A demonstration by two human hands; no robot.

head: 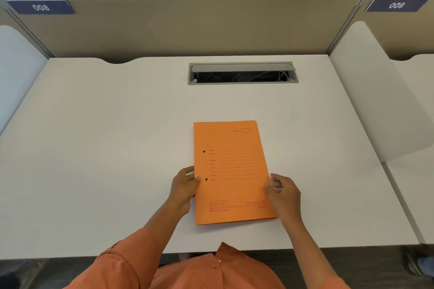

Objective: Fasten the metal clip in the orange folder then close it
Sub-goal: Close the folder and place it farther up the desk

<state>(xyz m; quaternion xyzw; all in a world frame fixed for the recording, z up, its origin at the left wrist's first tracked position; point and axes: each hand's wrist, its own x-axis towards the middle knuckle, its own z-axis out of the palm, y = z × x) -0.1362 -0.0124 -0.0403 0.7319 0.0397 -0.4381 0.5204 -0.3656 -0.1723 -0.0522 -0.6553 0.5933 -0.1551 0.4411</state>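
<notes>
Head view. The orange folder (231,171) lies closed and flat on the white desk (94,148), front cover up, near the desk's front edge and slightly right of its centre line. Its long sides run from front to back. The spine is on the left, with two dark punched holes (204,151) along that margin. The cover carries red printed lines, a small box near the far right corner, and a boxed label near the front left corner. The print is too small to read. The metal clip is out of sight under the cover.

The left hand (184,186) is at the folder's left edge, toward its front half. The thumb lies on the cover just beside the nearer hole, and the fingers curl around the spine edge, pinching it lightly.

The right hand (283,191) is at the folder's right edge, opposite the left hand. Thumb and fingertips close on the open edge of the cover. Whether they hold the cover alone or the whole folder cannot be told.

Both forearms extend from orange sleeves (122,263) over the desk's front edge.

Toward the desk's back edge, a grey cable hatch (243,73) stands with its flap raised, cables visible inside. A tan partition (176,28) closes the back edge. It carries plates marked 008 (41,7) and 009 (397,4), which appear mirrored.
</notes>
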